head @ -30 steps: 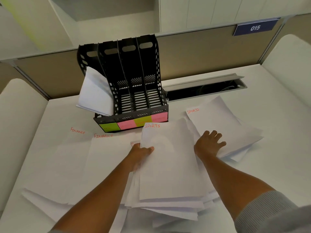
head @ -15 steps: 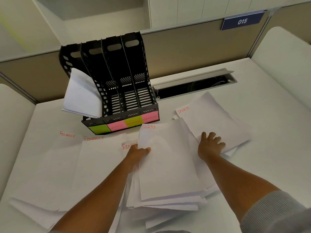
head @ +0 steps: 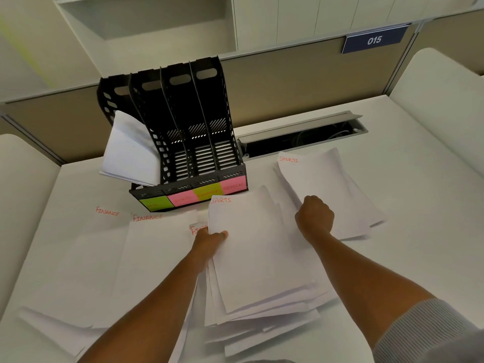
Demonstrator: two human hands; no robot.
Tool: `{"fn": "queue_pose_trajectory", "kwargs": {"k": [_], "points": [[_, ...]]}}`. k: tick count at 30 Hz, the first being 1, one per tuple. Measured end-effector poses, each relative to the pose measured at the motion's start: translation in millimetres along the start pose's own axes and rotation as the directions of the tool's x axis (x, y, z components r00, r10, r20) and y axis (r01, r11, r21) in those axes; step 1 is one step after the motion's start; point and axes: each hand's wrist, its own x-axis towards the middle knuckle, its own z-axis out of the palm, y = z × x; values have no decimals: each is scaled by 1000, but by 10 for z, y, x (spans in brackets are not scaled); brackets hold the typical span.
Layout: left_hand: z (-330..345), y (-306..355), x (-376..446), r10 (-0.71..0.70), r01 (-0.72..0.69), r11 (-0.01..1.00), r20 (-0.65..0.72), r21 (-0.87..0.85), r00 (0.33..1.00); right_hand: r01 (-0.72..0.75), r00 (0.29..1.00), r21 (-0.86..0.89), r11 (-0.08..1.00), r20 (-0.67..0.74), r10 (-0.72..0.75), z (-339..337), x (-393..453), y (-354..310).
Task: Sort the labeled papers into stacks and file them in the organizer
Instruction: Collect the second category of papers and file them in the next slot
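A black slotted organizer (head: 183,142) stands at the back of the desk, with coloured sticky labels along its front and a sheaf of white sheets (head: 128,153) leaning in its leftmost slot. White papers headed FINANCE (head: 86,247) lie at the left. My left hand (head: 209,241) pinches the left edge of a stack of sheets headed SPORTS (head: 251,247) in the middle. My right hand (head: 314,217) is curled, gripping the lower left edge of another SPORTS sheet (head: 324,184) at the right, which lies on more loose sheets.
An open cable tray with a raised grey lid (head: 301,137) is sunk into the white desk (head: 419,231) behind the right papers. Beige partition walls close the back and sides. A blue sign reading 015 (head: 374,40) hangs on the back wall.
My right hand went from lying flat with spread fingers on the right SPORTS sheet to curling around its edge. The left hand keeps its pinch on the middle stack.
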Motion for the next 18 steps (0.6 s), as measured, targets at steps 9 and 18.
{"fn": "queue_pose_trajectory", "kwargs": {"k": [9,18], "points": [[-93,9,-17,18,-18,1000,-44,-3,999,-102,990,187,977,112,82,-16,39,-146],[-86,-21,-21,27,-28,1000,-54,-7,998,25,947,210,977,309,-91,-107,-54,-386]]}}
